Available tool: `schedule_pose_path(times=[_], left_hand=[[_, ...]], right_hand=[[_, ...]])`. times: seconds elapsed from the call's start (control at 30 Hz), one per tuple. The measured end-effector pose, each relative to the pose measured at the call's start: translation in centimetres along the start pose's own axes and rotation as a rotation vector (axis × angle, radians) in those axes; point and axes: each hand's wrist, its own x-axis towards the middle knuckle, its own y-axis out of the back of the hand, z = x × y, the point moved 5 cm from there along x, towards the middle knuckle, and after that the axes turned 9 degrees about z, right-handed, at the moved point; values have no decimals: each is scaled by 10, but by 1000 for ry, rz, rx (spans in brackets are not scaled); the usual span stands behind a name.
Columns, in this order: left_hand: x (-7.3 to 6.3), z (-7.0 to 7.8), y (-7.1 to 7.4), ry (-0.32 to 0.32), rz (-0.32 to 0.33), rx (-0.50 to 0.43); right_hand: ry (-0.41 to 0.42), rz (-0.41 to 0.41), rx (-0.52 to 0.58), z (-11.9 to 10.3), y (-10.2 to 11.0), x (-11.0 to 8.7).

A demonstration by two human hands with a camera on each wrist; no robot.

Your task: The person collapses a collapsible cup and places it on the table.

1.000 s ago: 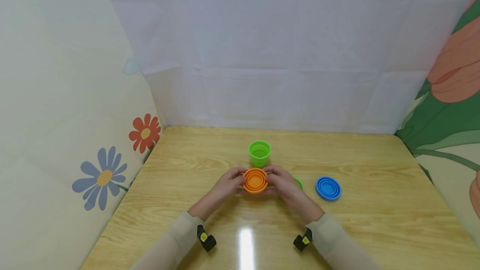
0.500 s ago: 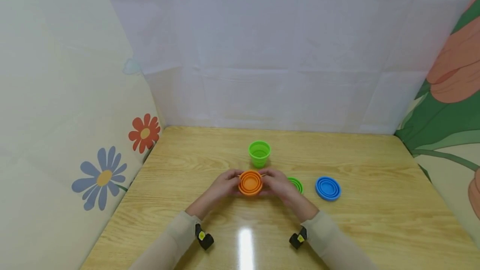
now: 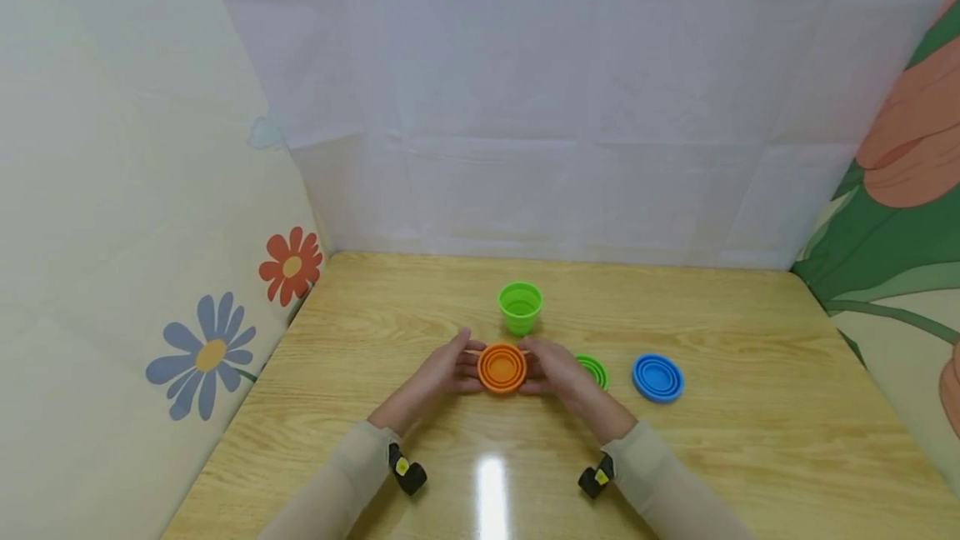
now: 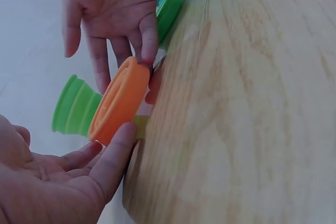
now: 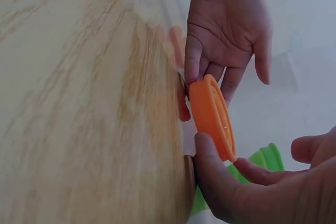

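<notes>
An orange collapsible cup (image 3: 502, 368), folded flat into rings, lies between the two hands with its hollow side up. My left hand (image 3: 447, 367) touches its left edge with extended fingers, the thumb raised off the rim. From the other side, the fingers of my right hand (image 3: 558, 369) reach the cup's right edge, also with the thumb away from it. Both wrist views show the orange cup (image 4: 123, 100) low at the tabletop, fingertips against its side. Whether its base fully rests on the wood is hidden. Just behind stands an expanded green cup (image 3: 521, 308).
A folded green cup (image 3: 594, 372) lies beside the right wrist, partly covered by that hand. Farther right is a folded blue cup (image 3: 657, 377). The wooden table (image 3: 750, 440) ends at a white cloth (image 3: 480, 107) behind, with flowered sheets at both sides.
The orange cup has shifted slightly left and toward me. Both thumbs have come off its rim, and the fingers have straightened. The other cups have stayed where they were.
</notes>
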Motion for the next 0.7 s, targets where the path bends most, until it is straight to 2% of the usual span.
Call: schedule_pose_path(times=[0.1,0.3,0.5,0.63,0.7], left_hand=[[-1,2,0,4,-5,20],[-7,15,3,-12,-63,192],[-9,28,10,-85,-130,354],[-8,33,14,-105,-144,386],[-5,37,16,-118,-118,395]], right_hand=[[-9,10,-3,-2,1,-2],[-34,19,-22,-7,7,-8],[-25,-12,-29,-12,16,-10],[5,-6,-56,-18,27,-8],[38,-11,-95,-24,32,-6]])
